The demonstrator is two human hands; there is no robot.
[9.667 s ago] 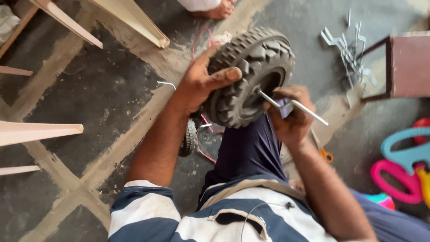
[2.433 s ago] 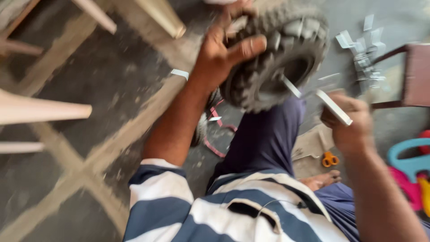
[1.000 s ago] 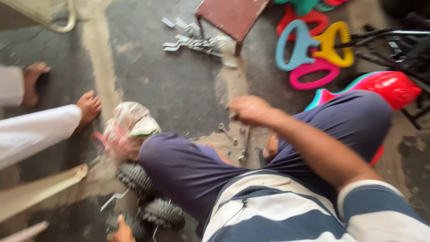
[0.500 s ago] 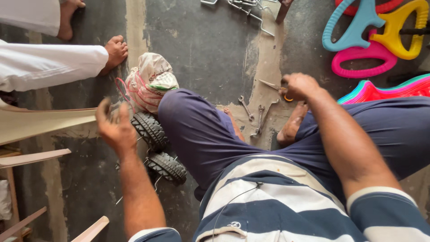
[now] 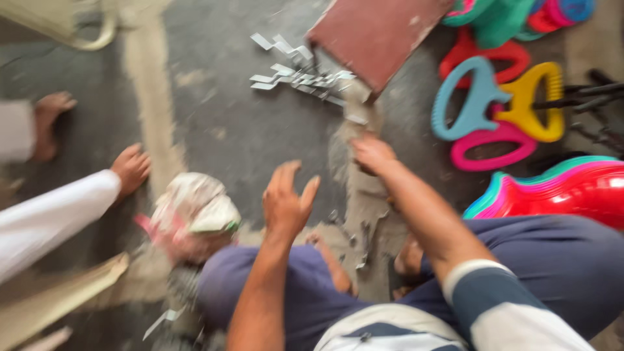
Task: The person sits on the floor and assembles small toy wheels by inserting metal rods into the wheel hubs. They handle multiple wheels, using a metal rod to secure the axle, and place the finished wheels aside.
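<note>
My left hand (image 5: 286, 201) is raised over the grey floor in front of my knee, fingers spread, with nothing in it. My right hand (image 5: 370, 153) reaches further out, palm down, just short of a pile of bent metal brackets (image 5: 299, 68). Its fingers are blurred, so its grip is unclear. Small metal tools (image 5: 354, 237) lie on the floor between my legs. A dark treaded wheel (image 5: 182, 292) shows faintly beside my left knee.
A crumpled cloth bag (image 5: 195, 211) lies left of my left hand. Another person's feet (image 5: 130, 169) and white-clad leg (image 5: 52, 218) are at the left. A maroon board (image 5: 380, 36), coloured plastic handles (image 5: 494, 110) and a red plastic shell (image 5: 572, 192) lie at the right.
My left hand has left the wheels at my left side and moved up to the middle, empty. My right hand has reached further forward towards the brackets. The view has shifted.
</note>
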